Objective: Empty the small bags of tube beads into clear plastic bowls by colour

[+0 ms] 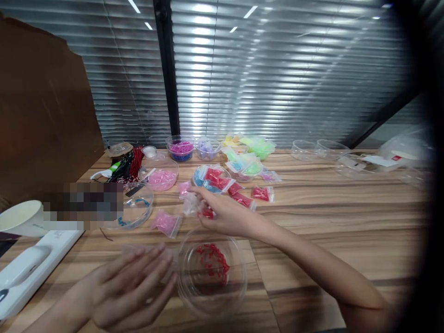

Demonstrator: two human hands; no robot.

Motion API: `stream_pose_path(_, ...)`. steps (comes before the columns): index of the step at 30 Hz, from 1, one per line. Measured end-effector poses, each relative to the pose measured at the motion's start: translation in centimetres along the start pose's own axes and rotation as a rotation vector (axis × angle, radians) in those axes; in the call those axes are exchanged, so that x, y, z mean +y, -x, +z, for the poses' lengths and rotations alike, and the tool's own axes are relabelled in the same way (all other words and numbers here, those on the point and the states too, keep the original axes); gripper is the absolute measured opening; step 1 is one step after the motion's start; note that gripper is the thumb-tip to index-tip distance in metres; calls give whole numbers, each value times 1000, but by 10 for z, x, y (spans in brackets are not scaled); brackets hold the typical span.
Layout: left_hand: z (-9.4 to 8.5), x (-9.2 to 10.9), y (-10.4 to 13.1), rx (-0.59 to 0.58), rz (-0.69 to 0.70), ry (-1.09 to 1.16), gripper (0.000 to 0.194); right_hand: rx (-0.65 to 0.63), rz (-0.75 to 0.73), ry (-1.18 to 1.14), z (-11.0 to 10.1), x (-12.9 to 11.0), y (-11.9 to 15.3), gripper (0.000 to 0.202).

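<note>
Wood-grain tabletop (312, 222) bears a round clear bowl (237, 277) at the front, a pink bead packet (165, 224) and a red bead packet (261, 194) beyond it, a white appliance (38, 263) at left, and clear tubs (302, 151) at rear right.

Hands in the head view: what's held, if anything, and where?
Cannot be told for either: the right hand partly hides a red packet; the left hand is blurred.

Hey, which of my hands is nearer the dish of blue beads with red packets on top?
Right. Your right hand is just in front of the dish; your left hand is farther toward you, left of the red-bead bowl.
</note>
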State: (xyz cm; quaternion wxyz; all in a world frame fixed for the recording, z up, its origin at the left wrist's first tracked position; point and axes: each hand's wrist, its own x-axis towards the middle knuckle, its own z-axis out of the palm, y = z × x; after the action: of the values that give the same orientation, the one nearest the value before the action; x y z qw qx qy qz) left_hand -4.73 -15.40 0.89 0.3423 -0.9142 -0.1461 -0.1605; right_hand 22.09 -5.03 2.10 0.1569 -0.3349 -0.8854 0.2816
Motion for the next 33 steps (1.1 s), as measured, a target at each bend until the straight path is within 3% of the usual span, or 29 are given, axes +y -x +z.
stream_pose_path(3, 10, -2, 12, -41, -101, 9, 36, -109, 20, 3, -22, -18, 34, 49)
stream_pose_path(8, 39, 4, 19, -101, -292, 60, 50, -157, -225, 115, -30, -29, 56, 19)
stream_pose_path(15, 54, 3, 5, -178, -426, 132, 45, -207, -222, 46, -37, -33, 53, 25)
stream_pose_path(21, 58, 4, 10, -274, -575, 211, 50, -217, -167, -217, -46, -36, 53, 38)
stream_pose_path(24, 61, 5, 13, -332, -597, 258, 48, -213, -150, -234, -45, -36, 54, 38)
stream_pose_path(30, 49, -1, -4, -228, -605, 506, 47, -263, -202, -134, -39, -36, 56, 43)
stream_pose_path(33, 42, 2, -25, -124, -556, 686, 33, -222, -261, -138, -33, -37, 54, 46)
